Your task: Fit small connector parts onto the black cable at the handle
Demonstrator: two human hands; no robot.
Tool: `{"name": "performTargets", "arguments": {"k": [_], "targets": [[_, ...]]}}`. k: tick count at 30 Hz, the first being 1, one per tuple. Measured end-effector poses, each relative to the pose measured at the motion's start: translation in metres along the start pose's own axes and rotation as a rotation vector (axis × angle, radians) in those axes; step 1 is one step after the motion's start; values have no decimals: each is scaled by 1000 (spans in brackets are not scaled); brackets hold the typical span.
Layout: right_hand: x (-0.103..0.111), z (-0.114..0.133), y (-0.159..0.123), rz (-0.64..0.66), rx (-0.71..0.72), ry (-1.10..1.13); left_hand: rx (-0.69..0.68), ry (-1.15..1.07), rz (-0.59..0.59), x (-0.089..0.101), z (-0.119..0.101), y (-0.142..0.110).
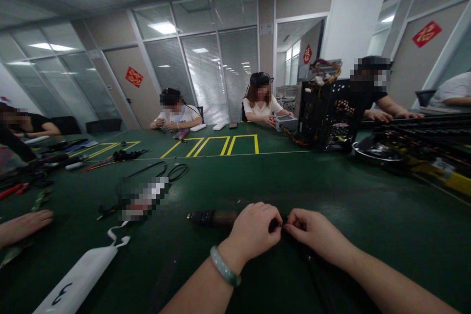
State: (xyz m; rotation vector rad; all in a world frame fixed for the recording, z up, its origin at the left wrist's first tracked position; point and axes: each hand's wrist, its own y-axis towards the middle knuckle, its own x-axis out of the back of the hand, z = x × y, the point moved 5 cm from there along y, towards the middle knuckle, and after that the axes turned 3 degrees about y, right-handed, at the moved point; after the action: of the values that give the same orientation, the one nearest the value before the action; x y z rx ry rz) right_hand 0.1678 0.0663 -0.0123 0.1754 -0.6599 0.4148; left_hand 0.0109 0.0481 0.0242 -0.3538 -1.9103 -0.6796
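Observation:
My left hand (257,228), with a pale green bangle (225,266) at its wrist, is closed in a pinch. My right hand (312,233) is closed too, and its fingertips meet the left ones at a tiny dark piece too small to name. A dark cylindrical tool (217,219) with a metal tip pointing left lies on the table, its right end hidden behind my left hand. Below my right hand a dark cord (311,262) runs toward me, faint against the table.
A white power strip (79,274) lies at front left, beside another person's hand (27,228). Coiled black cables (178,171) lie beyond it. Back right stand an open black computer case (327,113) and a metal bowl (379,152). Several people sit around the green table (235,176).

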Motion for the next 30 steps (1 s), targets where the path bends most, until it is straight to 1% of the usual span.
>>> {"name": "performTargets", "arguments": {"k": [4,10,16,23,30], "targets": [[0,-1,0,-21,17,-8,-3,15,-7,-2,1,1],[1,0,0,-18,-4,16,-1,10,-5,-5,2,0],[0,1,0,-35,5,29,26,32,25,-6,2,0],[0,1,-1,-38,7,27,68,27,15,-4,3,-1],[0,0,-1,-28,20,34,50,28,15,-4,2,0]]}}
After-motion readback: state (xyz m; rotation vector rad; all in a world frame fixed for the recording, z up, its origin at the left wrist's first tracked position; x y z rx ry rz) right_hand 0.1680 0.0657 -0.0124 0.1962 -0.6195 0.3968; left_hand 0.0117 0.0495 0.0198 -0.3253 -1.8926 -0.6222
